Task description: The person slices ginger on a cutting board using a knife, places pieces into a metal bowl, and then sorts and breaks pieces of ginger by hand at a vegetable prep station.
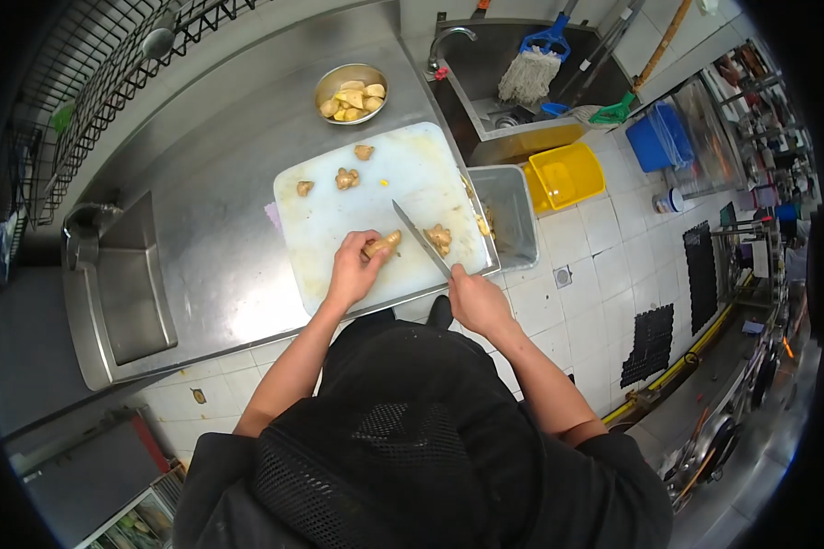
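My left hand [356, 265] is closed on a piece of ginger [384, 244], low over the white cutting board [316, 229]. A knife [419, 236] is in my right hand [476, 300], its blade angled up and left across the board. Just right of the blade lies a knobby ginger root [439, 240]. Farther up the board are more unpeeled pieces: a ginger piece [364, 152], a larger ginger knob [347, 178] and a small ginger piece [304, 188]. Beyond the board stands a metal bowl [319, 80] of peeled, pale yellow pieces.
A grey bin [520, 220] with peelings sits against the board's right edge, beside a yellow bucket [572, 178]. The steel counter [211, 229] holds a small sink [137, 293] at left. Behind is a deeper sink [485, 82] with a mop [531, 75].
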A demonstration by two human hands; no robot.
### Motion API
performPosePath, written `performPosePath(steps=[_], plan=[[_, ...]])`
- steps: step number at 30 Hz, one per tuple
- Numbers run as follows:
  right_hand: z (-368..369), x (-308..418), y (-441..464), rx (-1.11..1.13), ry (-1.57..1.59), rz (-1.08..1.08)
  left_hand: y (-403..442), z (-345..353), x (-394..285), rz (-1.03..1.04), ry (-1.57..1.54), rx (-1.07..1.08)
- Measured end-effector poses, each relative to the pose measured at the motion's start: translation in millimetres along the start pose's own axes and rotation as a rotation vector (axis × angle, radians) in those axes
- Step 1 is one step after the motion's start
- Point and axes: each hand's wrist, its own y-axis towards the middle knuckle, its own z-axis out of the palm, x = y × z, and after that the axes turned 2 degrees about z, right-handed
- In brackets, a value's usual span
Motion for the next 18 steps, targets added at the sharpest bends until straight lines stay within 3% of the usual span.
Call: performPosePath(steps=[2,8,12,14,18], plan=[[-3.8,3.1,-2.1,0.002,0.001,-0.001,-1.1,-2.0,3.8,0.215,0.02,-0.002],[-13.3,8.6,-10.8,-0.023,0.066,-0.031,7.2,-10.9,4.1,0.312,0.012,0.083],[-14.7,14.3,-13.4,-0.014,0.061,-0.011,6.1,-16.0,4.1,0.32,0.072,0.09],[-16.0,18.3,-13.8,-0.001,0.041,0.001,-0.8,-15.2,-1.3,0.095,0.029,0.127],[-10.5,17.7,-12.1,0.002,0.048,0.005,-8.1,0.0,11.7,0.096,-0.057,0.074]])
